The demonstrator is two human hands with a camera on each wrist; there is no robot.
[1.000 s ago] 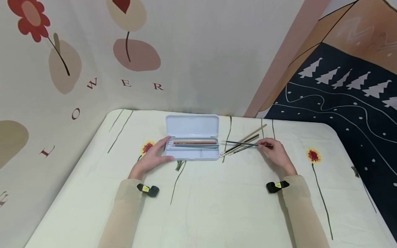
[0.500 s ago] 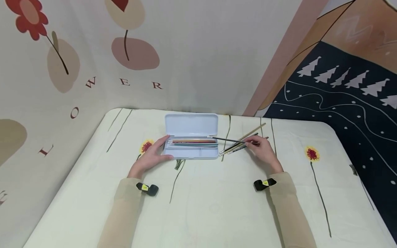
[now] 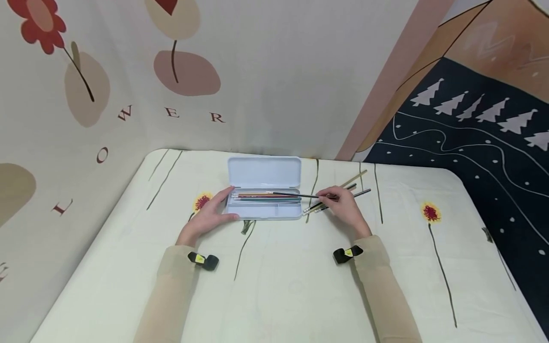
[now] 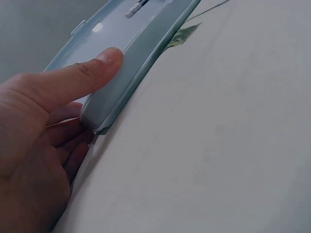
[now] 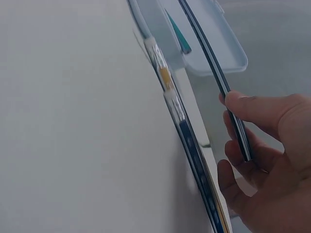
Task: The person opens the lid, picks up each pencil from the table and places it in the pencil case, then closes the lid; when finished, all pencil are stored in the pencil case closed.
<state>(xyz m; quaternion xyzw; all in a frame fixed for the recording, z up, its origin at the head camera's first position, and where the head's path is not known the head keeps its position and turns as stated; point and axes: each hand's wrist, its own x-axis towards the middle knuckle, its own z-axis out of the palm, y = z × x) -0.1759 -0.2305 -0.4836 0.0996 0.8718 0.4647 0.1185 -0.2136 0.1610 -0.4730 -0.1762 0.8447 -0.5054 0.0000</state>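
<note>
A pale blue pencil case (image 3: 253,211) lies with its lid (image 3: 264,172) raised at the back. Several pencils (image 3: 257,196) lie lengthwise in its rear compartment. My left hand (image 3: 209,216) grips the case's left end, thumb (image 4: 104,65) over the rim and fingers round the outside. Between thumb and fingertips my right hand (image 3: 341,206) pinches a dark striped pencil (image 5: 209,53) near one end. Its far end reaches over the case from the right. Below the right hand, loose pencils (image 3: 362,192) lie on the table in a crossing bunch, partly hidden by the hand.
A white flower-print cloth (image 3: 274,286) covers the table. Behind it hangs a pale printed curtain (image 3: 274,119), with a dark tree-pattern cloth (image 3: 472,128) on the right. The loose pencils (image 5: 194,160) run close to the case's right end.
My right hand has moved left with the dark pencil, whose far end has gone from right of the case to over its pencils. The left hand stays on the case.
</note>
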